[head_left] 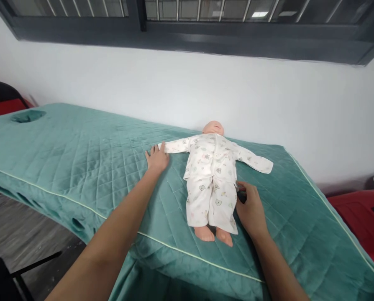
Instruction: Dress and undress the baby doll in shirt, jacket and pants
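Note:
A baby doll [212, 129] lies on its back on a green quilted bed cover [111, 138], head toward the wall. It wears a white patterned top [210, 152] and matching trousers [202, 200]; both bare feet show at the hems. The sleeves stretch out to both sides, and no doll hands show beyond the cuffs. My left hand [157, 159] rests at the end of the sleeve on the left, fingers apart, touching the cuff. Beside the doll's hip on the right is my right hand [251, 209], its fingers curled against the trousers' edge, a dark patch between thumb and forefinger.
A white wall [137, 83] stands behind the bed, below a dark window frame [187, 37] with bars. The cover has a round hole [28, 116] at the far left. A red object [359, 221] stands beyond the right edge, and a black-and-red chair-like thing [3, 100] at left.

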Available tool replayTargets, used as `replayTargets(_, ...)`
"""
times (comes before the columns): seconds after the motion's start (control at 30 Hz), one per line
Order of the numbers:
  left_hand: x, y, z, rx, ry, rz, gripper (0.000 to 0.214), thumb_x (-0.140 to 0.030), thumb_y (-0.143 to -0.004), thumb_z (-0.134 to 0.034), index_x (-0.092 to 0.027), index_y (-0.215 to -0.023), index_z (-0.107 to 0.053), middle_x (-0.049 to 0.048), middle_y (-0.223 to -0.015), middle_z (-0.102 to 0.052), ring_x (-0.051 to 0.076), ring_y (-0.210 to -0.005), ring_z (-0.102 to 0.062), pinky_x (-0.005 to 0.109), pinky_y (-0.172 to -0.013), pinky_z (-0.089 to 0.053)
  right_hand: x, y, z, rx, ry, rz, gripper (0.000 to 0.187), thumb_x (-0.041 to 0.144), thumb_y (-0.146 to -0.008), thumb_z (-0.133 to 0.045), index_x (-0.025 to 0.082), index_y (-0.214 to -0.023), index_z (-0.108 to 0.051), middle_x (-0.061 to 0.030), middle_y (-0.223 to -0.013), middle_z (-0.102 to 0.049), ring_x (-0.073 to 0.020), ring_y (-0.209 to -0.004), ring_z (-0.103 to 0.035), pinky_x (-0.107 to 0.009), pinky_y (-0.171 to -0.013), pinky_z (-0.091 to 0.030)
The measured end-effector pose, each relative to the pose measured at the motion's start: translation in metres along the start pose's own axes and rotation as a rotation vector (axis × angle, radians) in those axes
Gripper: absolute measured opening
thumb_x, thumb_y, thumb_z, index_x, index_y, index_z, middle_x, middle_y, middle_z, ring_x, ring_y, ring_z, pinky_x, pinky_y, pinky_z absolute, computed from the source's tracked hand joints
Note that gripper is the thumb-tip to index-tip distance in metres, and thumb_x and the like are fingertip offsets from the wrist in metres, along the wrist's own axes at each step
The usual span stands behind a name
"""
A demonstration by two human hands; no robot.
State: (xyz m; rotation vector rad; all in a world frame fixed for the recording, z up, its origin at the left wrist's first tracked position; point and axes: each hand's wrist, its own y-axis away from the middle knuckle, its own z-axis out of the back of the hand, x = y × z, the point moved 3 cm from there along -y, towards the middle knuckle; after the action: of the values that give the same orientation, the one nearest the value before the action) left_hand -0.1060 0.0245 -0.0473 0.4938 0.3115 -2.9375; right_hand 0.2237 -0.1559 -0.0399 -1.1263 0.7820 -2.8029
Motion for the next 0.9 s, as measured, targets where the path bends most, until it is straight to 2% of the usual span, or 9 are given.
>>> replayTargets(0.2, 0.007, -0.011, -0.001, 0.011, -0.023, -0.048, 0.063, -0.023, -0.096, -0.033, -0.024, -0.158, -0.028, 0.0146, -0.160, -0.037, 0.034, -0.150, -0.029, 0.066, -0.120, -0.018, 0.005, -0.014, -0.005, -0.022, 0.092, -0.081, 0.038, 0.035, -0.092, -0.050, 0.019, -0.125, -0.057, -0.0077, -0.099, -0.058, -0.0235, -0.086, -0.058, -0.040, -0.080, -0.049)
replayTargets(0.3, 0.011, -0.016, 0.001, 0.014, 0.001, -0.077, 0.065, -0.018, -0.094, -0.032, -0.022, -0.159, -0.027, 0.0132, -0.159, -0.039, 0.032, -0.149, -0.031, 0.065, -0.121, -0.017, 0.006, -0.013, -0.005, 0.006, 0.151, -0.056, 0.043, 0.037, -0.096, -0.044, 0.019, -0.132, -0.058, -0.0076, -0.097, -0.060, -0.0239, -0.085, -0.057, -0.039, -0.079, -0.047)
replayTargets(0.5, 0.020, -0.021, 0.007, -0.029, 0.025, -0.074, 0.066, -0.012, -0.092, -0.033, -0.019, -0.157, -0.030, 0.0123, -0.157, -0.044, 0.030, -0.148, -0.034, 0.061, -0.122, -0.018, 0.004, -0.003, 0.000, -0.050, 0.179, -0.050, 0.039, 0.034, -0.097, -0.044, 0.021, -0.122, -0.070, -0.0060, -0.089, -0.060, -0.0214, -0.081, -0.060, -0.033, -0.074, -0.045)
replayTargets(0.73, 0.024, -0.024, 0.005, -0.055, 0.020, -0.046, 0.065, -0.010, -0.090, -0.035, -0.020, -0.154, -0.037, 0.0119, -0.154, -0.047, 0.032, -0.147, -0.036, 0.063, -0.121, -0.019, 0.008, 0.002, 0.006, -0.082, 0.175, -0.070, 0.038, 0.033, -0.095, -0.047, 0.022, -0.118, -0.075, -0.0066, -0.091, -0.066, -0.0210, -0.083, -0.062, -0.033, -0.075, -0.046)
replayTargets(0.9, 0.025, -0.026, 0.002, -0.047, -0.003, -0.045, 0.060, -0.013, -0.091, -0.036, -0.022, -0.150, -0.044, 0.0108, -0.155, -0.046, 0.031, -0.147, -0.034, 0.062, -0.121, -0.019, 0.007, 0.004, 0.007, -0.068, 0.249, -0.127, 0.039, 0.036, -0.094, -0.047, 0.024, -0.117, -0.076, -0.0072, -0.100, -0.070, -0.0251, -0.095, -0.062, -0.037, -0.080, -0.047)
